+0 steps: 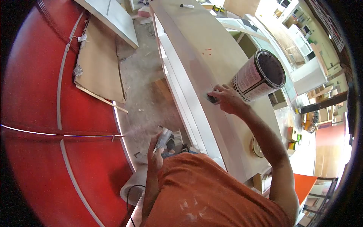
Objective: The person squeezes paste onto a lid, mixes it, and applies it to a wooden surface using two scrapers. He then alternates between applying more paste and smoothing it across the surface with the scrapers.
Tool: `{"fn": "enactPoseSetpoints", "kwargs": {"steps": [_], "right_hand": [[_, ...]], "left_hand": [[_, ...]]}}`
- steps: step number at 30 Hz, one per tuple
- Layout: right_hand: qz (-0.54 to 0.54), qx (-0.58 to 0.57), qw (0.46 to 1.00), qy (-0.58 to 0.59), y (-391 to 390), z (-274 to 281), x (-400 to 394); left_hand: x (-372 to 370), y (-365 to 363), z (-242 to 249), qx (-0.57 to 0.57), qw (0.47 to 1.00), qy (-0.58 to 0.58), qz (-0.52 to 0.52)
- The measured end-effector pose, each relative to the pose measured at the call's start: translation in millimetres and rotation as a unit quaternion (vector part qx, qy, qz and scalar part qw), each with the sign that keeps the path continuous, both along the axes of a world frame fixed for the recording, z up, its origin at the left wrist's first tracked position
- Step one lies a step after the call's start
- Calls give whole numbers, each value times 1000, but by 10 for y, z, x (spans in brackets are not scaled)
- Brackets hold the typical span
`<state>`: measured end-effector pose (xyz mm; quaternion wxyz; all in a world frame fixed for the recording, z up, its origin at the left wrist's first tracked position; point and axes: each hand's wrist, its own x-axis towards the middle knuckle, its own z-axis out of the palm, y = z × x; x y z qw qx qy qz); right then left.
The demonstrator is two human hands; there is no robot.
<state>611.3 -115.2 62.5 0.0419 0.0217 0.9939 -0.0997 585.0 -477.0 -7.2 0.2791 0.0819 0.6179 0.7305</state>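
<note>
My right hand [230,100] is closed around a small dark flat piece [212,99], pressed to the top of a long beige-topped cabinet [211,56]. Its exact kind is not clear. Just beyond that hand stands a large open can [249,77] with a pale label and a stained rim. Low by my waist, my left hand [154,156] grips a whitish-grey flat piece [163,139] whose kind I cannot make out. Reddish smudges mark the cabinet top past my right hand, and a round lid [258,146] lies under my right forearm.
Red panels [34,83] stand along the left, with a brown board [100,60] and a white panel [113,19] beside them. A marker [186,6] lies at the cabinet's far end. Dusty floor [140,83] runs between. Small cans [293,145] sit to the right.
</note>
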Motion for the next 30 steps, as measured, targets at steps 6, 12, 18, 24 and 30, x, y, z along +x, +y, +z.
{"fn": "enactPoseSetpoints", "kwargs": {"steps": [6,12,18,24,30], "right_hand": [[-31,16,999,33,261,63,-780],[-1,65,995,70,585,-411,-1569],[-21,62,997,30,268,-348,-1175],[0,23,999,47,82,-307,-649],[7,9,998,56,-95,-262,-204]], "left_hand": [[51,-118,-78,29,997,-50,53],[51,-306,-237,9,997,-31,69],[82,-428,-387,-90,992,-44,80],[59,-255,-472,-22,996,-49,74],[-123,-82,-349,-86,993,-60,45]]}}
